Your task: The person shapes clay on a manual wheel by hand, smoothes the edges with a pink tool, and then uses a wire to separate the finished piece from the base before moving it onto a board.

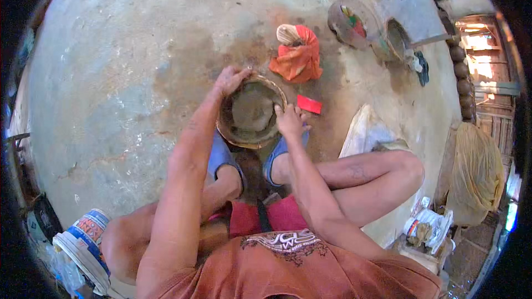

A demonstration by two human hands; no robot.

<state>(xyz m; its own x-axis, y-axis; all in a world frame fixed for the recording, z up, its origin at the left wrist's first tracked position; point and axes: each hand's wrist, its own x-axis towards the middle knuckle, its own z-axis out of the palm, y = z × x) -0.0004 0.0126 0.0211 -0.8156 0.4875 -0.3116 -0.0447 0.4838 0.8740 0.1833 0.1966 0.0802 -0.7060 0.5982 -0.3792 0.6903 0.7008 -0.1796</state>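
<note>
Between my blue-shod feet is a round bowl (249, 108) with a braided-looking rim, dark wet clay-like material inside. My left hand (231, 80) is closed on the bowl's far left rim, fingers over the edge. My right hand (291, 117) holds the right side of the rim, lower down, with fingers curled outside it. A flat red piece (309, 104) lies just right of the bowl. Beyond the bowl, an orange cloth bundle (296, 61) with a pale top rests on the stained floor.
A concrete floor (111, 66) surrounds me. At upper right are clay stove-like forms (404, 16); a pale sack (360, 130) lies by my right leg. Stacked white buckets (83, 238) stand at lower left, a yellowish covered pile (474, 177) at the right, wrapped items (429, 224) at lower right.
</note>
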